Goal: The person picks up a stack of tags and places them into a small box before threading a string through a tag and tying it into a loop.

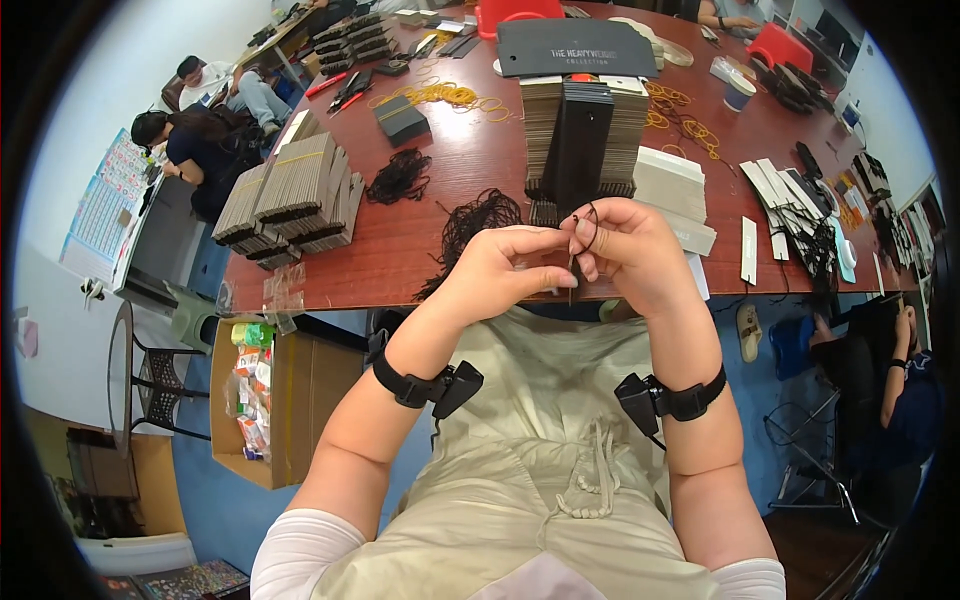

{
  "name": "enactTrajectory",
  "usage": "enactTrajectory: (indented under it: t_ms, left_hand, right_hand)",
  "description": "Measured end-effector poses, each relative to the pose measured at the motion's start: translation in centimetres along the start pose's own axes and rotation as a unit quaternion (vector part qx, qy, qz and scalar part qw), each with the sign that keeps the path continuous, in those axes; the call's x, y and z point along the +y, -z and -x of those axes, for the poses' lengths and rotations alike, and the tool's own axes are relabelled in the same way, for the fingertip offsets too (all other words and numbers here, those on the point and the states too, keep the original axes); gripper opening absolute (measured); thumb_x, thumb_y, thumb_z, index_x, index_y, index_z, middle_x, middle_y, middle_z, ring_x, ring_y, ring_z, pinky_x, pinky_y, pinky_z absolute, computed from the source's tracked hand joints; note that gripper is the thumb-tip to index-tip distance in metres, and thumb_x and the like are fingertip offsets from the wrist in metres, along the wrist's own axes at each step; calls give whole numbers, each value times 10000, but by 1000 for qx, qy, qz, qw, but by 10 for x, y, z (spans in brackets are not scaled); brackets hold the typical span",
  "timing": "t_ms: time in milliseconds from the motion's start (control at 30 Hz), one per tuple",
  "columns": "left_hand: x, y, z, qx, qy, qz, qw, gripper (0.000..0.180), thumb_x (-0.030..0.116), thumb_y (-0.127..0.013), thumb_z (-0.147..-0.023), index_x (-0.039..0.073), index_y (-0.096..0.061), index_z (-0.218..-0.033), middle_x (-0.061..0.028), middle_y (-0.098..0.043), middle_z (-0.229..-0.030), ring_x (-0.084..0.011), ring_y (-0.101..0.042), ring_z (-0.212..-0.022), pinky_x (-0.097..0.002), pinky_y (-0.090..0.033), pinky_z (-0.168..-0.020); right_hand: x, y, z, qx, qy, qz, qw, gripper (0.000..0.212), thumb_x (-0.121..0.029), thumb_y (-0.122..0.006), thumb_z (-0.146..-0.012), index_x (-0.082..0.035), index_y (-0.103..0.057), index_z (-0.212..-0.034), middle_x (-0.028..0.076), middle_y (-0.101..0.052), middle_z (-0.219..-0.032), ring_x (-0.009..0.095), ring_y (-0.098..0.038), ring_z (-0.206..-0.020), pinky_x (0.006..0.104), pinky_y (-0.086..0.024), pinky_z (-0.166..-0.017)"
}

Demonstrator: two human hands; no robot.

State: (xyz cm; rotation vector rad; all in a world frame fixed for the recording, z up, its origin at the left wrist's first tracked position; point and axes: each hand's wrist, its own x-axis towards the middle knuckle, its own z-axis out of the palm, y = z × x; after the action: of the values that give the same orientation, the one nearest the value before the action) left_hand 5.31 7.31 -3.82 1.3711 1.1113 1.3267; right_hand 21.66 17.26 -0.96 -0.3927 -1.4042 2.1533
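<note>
Just above the table's near edge, my two hands meet with fingertips pinched. My left hand [512, 262] grips a thin dark card tag [573, 284], seen nearly edge-on. Between thumb and fingers of my right hand [632, 250] is a black cord [592, 214], its loop standing up over the fingertips. Whether the cord passes through the tag is hidden by my fingers. Left of my hands lies a tangled heap of black cords [478, 222]. Straight beyond them stands a tall stack of grey-edged tags [543, 130] with black tags [586, 135] leaning on its front.
Banded tag stacks [300, 185] stand at the table's left, near a small cord bundle [400, 175]. White strung tags [790, 205] and a paper cup [739, 92] are on the right. An open cardboard box [310, 400] sits below left. Other people sit around the room.
</note>
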Motion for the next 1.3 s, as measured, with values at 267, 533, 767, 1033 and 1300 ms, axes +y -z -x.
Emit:
enactTrajectory:
  t_ms: [267,533,767,1033,1300]
  left_hand:
    - [-16,-7,-4,49,-120,-94,987,401,-41,-717,-744,-23,-614,-1131,-90,-612,-1053,-152,-621,-973,-288,-524,-855]
    - [-16,-12,-12,46,-146,-239,959,423,45,-761,-682,4,-647,-1088,-93,-644,-996,-160,-625,-870,-279,-508,-777]
    - [-20,-5,-4,73,-181,-290,937,472,48,-744,-648,13,-647,-1109,-94,-662,-975,-202,-640,-846,-295,-512,-766]
    - [-22,-1,1,76,-226,-305,922,477,55,-750,-637,38,-658,-1104,-95,-685,-929,-216,-659,-839,-310,-524,-770]
    - [-13,-14,4,32,-274,-340,899,466,49,-739,-642,59,-652,-1100,-84,-646,-928,-239,-620,-793,-327,-522,-693]
  right_hand:
    - [-14,0,9,43,-6,160,986,82,-36,-618,-849,21,-657,-893,45,-647,-729,87,-585,-598,235,-482,-543]
    - [-42,-8,23,61,162,558,811,112,16,-580,-757,21,-661,-834,178,-649,-715,248,-656,-678,331,-501,-610]
    - [-43,12,27,50,102,288,951,164,-16,-516,-852,-23,-536,-1015,-7,-529,-651,88,-483,-523,241,-367,-478]
    - [11,40,23,2,-10,327,945,227,-217,-646,-884,-12,-636,-787,-60,-506,-621,13,-430,-590,205,-357,-511]
    - [-6,16,49,-73,53,162,983,258,-140,-616,-895,-22,-552,-675,-85,-425,-592,19,-325,-548,226,-258,-479]
